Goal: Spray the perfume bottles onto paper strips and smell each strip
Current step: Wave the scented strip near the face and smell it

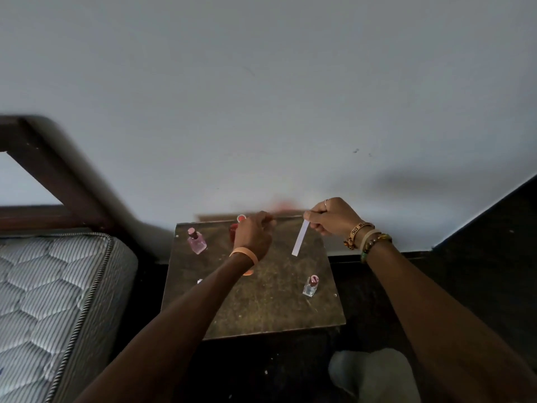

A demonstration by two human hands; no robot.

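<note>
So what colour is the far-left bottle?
Pink. The head view shows the bottle best.

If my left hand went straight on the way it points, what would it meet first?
Probably the red glass perfume bottle right beside the left hand; depth is unclear, else the grey wall.

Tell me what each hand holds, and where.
The right hand pinches the paper strip at its top end. Whether the left hand grips the red bottle is unclear.
</note>
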